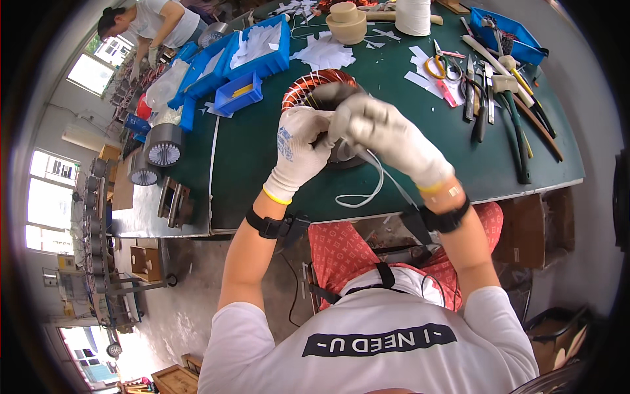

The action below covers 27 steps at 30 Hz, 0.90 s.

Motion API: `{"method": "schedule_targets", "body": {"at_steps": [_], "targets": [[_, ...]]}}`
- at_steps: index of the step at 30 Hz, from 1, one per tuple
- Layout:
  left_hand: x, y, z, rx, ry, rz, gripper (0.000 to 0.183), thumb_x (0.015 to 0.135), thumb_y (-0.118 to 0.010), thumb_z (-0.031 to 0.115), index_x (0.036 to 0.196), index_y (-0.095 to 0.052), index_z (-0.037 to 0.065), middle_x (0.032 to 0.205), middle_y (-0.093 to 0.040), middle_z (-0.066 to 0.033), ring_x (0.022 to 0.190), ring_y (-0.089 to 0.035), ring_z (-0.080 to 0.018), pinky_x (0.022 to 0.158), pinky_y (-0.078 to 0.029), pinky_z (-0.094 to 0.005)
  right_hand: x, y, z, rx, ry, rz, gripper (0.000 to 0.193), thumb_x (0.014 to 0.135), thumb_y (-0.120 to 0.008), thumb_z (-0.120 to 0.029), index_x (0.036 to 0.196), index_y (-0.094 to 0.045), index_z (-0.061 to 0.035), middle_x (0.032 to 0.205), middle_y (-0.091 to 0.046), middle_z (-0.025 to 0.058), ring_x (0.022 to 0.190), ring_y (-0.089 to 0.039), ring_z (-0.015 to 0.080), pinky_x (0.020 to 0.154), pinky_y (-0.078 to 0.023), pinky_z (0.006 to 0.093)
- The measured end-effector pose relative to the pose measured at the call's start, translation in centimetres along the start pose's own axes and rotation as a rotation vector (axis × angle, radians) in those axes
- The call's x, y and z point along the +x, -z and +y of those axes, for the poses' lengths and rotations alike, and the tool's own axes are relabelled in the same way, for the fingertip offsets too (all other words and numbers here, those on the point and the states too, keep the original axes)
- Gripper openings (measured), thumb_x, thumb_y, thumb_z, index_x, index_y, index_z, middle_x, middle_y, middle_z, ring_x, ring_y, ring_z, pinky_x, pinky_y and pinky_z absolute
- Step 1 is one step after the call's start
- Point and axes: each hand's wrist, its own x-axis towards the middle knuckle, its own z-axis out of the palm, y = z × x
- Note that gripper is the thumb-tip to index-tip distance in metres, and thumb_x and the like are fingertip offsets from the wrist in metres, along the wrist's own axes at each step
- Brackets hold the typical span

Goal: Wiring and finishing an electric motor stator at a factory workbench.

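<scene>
A motor stator point(314, 81) lies on the green table in front of me; its copper-coloured winding is wrapped with white lacing. Both my hands wear white knit gloves and meet over its near side. My left hand point(300, 143) rests against the winding with its fingers closed, and what they pinch is hidden. Slightly blurred, my right hand point(387, 134) curls beside the left fingertips, closed on a flat white lacing cord point(377, 187). The cord's slack hangs in a loop on the table below that hand. Much of the stator's near side is covered by the gloves.
Blue bins point(259, 49) with white paper pieces stand at the far left, near grey stator cores point(164, 146). Scissors point(436, 65), hammers point(506, 85) and other hand tools lie to the right. A white cord spool point(413, 16) stands behind. Another person point(154, 26) works at the far left.
</scene>
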Motion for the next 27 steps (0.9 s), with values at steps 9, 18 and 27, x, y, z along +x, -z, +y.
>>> {"method": "schedule_targets", "body": {"at_steps": [9, 18, 27], "targets": [[1.1, 0.9, 1.6, -0.268, 0.475, -0.110, 0.018, 0.081, -0.079, 0.021, 0.094, -0.071, 0.011, 0.079, -0.070, -0.0055, 0.075, -0.066, -0.0283, 0.073, -0.049, -0.0400, -4.6, -1.3, 5.4, -0.656, -0.057, -0.039, 0.012, 0.092, -0.056, -0.007, 0.099, -0.066, -0.0060, 0.091, -0.067, 0.0118, 0.088, -0.066, 0.0297, 0.078, -0.052, 0.0389], [0.5, 0.4, 0.5, 0.110, 0.216, -0.150, 0.020, 0.080, -0.079, 0.025, 0.092, -0.073, 0.010, 0.069, -0.068, -0.0039, 0.070, -0.063, -0.0256, 0.077, -0.043, -0.0402, -22.8, 5.1, -0.8, -1.539, 0.023, 0.063, 0.016, 0.073, -0.080, -0.028, 0.083, -0.073, -0.0167, 0.085, -0.068, 0.0071, 0.078, -0.064, 0.0291, 0.067, -0.052, 0.0426], [1.7, 0.8, 0.3, 0.030, 0.160, -0.153, 0.020, 0.078, -0.081, 0.023, 0.091, -0.075, 0.009, 0.068, -0.068, -0.0058, 0.066, -0.064, -0.0252, 0.072, -0.046, -0.0383, -54.9, 8.7, -10.9, -1.390, -1.356, 0.526, 0.028, 0.091, -0.063, -0.029, 0.095, -0.067, -0.0017, 0.092, -0.069, 0.0225, 0.090, -0.064, 0.0437, 0.080, -0.049, 0.0509]]}}
